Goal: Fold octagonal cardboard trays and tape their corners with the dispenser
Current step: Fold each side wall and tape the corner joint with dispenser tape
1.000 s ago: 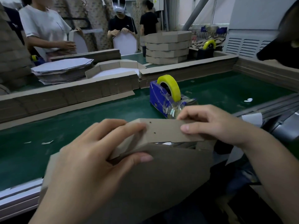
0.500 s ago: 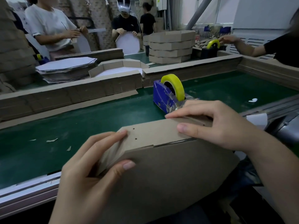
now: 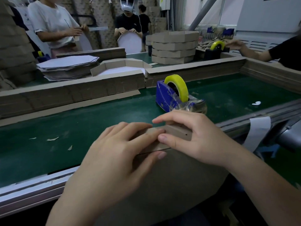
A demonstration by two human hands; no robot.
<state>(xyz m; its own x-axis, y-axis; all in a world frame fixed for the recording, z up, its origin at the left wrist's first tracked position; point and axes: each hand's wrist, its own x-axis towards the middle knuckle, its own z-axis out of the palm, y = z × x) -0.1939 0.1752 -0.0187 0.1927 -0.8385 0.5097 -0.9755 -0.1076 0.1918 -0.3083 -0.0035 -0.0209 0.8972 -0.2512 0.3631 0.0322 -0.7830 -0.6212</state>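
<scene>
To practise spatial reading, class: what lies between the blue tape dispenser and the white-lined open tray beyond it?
Head view: a low cardboard wall stands between the tape dispenser and the open tray, with green belt before it.

The left hand [image 3: 114, 157] and right hand [image 3: 195, 137] cover the upper corner of the brown cardboard tray [image 3: 171, 176], hiding how its flaps meet. The tray's lower part runs off the bottom edge, and the left hand is blurred.

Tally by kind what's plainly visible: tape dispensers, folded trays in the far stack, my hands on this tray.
Tape dispensers: 2, blue dispenser, dark dispenser (possible third far left too hidden)
Folded trays in far stack: 4
Hands on tray: 2, left hand, right hand
Total: 8
</scene>
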